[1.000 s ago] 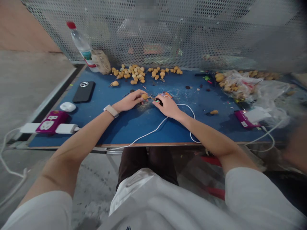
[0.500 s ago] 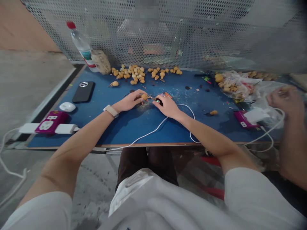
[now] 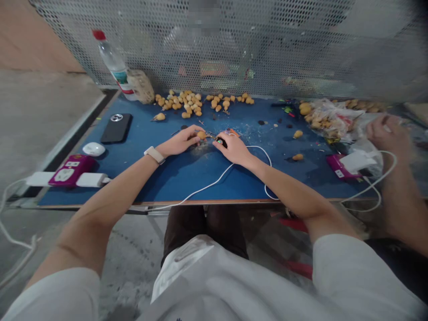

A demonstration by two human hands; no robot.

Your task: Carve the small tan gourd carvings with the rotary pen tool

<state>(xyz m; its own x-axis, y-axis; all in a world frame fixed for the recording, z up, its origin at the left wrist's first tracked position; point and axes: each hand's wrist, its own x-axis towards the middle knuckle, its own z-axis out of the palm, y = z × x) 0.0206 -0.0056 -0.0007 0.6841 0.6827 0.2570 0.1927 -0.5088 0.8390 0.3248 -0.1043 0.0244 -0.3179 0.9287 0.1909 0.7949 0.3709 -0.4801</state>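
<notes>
My left hand (image 3: 180,141) is closed around a small tan gourd (image 3: 201,135) over the middle of the table, its fingers partly hidden behind it. Just to the right, my right hand (image 3: 236,149) grips a small black electric hand tool (image 3: 221,142) with a green lit spot. The tool's thin front end points left at the gourd; whether it touches is too small to tell. A white cable (image 3: 214,182) runs beneath my right wrist. Behind that hand lies a small orange item (image 3: 234,132), and pale dust and scraps are scattered nearby.
Loose gourds (image 3: 189,103) lie along the perforated metal screen (image 3: 214,53). At left are a bottle (image 3: 115,67), a phone (image 3: 117,128) and a purple power adapter (image 3: 73,169). Another person's hand (image 3: 389,133) is by a plastic bag of gourds (image 3: 331,118) at right.
A second loose gourd now lies on the right part of the table, behind the one there before. The other person's hand has shifted slightly left. My hands look nearly still.
</notes>
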